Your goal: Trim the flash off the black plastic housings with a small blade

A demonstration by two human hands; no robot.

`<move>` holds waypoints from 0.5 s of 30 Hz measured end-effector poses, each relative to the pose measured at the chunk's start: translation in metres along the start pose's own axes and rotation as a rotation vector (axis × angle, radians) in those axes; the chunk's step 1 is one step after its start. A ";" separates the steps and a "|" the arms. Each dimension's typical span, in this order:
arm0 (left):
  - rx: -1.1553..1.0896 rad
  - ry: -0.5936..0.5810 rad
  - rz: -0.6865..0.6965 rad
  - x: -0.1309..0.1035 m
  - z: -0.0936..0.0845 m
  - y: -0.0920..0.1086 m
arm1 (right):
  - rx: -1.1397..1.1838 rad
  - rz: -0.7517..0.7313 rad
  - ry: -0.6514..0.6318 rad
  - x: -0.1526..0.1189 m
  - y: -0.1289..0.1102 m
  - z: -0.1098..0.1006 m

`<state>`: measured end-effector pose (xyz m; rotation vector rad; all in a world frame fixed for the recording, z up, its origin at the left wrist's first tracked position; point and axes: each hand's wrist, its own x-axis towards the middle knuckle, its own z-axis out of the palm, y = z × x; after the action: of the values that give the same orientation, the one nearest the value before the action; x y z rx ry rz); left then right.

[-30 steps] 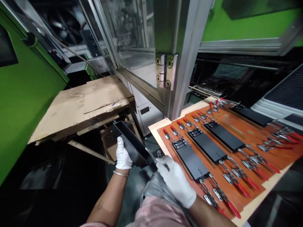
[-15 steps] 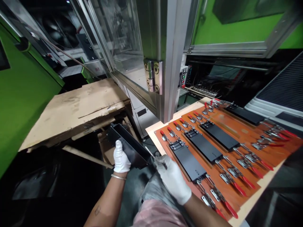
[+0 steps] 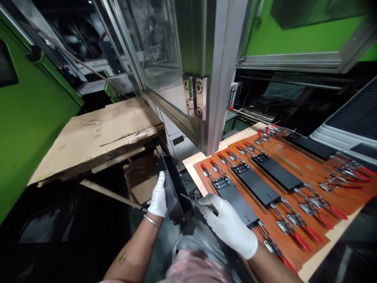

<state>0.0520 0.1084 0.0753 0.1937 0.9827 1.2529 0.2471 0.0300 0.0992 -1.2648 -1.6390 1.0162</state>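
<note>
My left hand [image 3: 159, 199], in a white glove, grips a long, hollow black housing [image 3: 171, 190] by its side, thumb on the upper rim. The housing is tilted, its open side facing up and its near end close to my lap. In its white glove, my right hand [image 3: 228, 225] is closed on a thin, slender tool [image 3: 185, 197]; its exact kind is too small to make out. The tool's tip lies over the housing's open side near the close end. Whether it touches the wall I cannot tell.
On the right, an orange fixture board [image 3: 294, 208] bears several black panels [image 3: 256, 184] and red-handled toggle clamps [image 3: 300, 236]. A cardboard-topped stack [image 3: 118, 122] stands left. The framed glass door's metal post [image 3: 216, 78] juts down in front.
The housing has turned more upright in view and shifted right with my left hand. My right hand has moved slightly right, and the tool's tip now lies over the housing's opening.
</note>
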 end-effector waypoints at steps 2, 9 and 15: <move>0.031 -0.018 -0.085 -0.005 0.003 -0.002 | 0.024 -0.030 -0.042 -0.002 0.000 -0.003; 0.059 -0.078 -0.270 -0.020 0.014 -0.005 | -0.006 -0.371 -0.097 -0.007 -0.002 -0.007; 0.022 -0.137 -0.330 -0.022 0.006 -0.011 | -0.126 -0.391 -0.202 -0.002 0.003 -0.006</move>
<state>0.0647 0.0879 0.0834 0.1262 0.8698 0.9150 0.2541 0.0292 0.0984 -0.8887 -2.0344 0.8263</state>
